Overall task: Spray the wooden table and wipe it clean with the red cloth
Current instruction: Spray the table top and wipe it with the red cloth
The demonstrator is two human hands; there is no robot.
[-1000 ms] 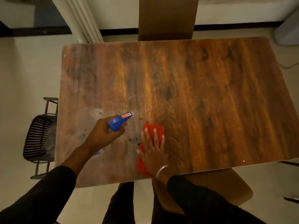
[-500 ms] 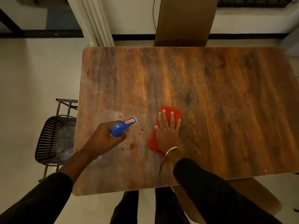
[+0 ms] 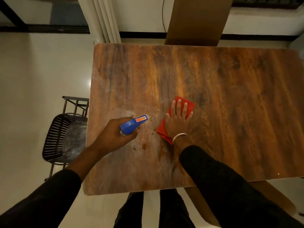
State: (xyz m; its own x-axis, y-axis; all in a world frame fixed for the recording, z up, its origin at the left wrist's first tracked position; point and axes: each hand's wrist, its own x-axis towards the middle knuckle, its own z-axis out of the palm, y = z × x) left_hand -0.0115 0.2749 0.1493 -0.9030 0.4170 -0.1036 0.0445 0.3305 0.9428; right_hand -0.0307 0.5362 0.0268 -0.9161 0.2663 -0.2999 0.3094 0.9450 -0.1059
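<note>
The wooden table (image 3: 230, 96) fills most of the view. My left hand (image 3: 113, 135) grips a spray bottle with a blue head (image 3: 131, 125), nozzle pointing right over the table's near left part. Small reddish-brown spots (image 3: 144, 146) and a pale wet film lie on the wood between my hands. My right hand (image 3: 178, 120) lies flat, fingers spread, pressing the folded red cloth (image 3: 189, 106) onto the table. The cloth shows beyond my fingertips and beside my wrist.
A black mesh chair (image 3: 64, 137) stands on the pale floor against the table's left edge. A brown chair back (image 3: 197, 20) rises behind the far edge, and another chair seat (image 3: 271, 195) sits under the near right edge. My legs stand at the near edge.
My right hand has slid the red cloth away from the near edge, up and to the right. My left hand keeps the spray bottle beside it. The camera view shifted left.
</note>
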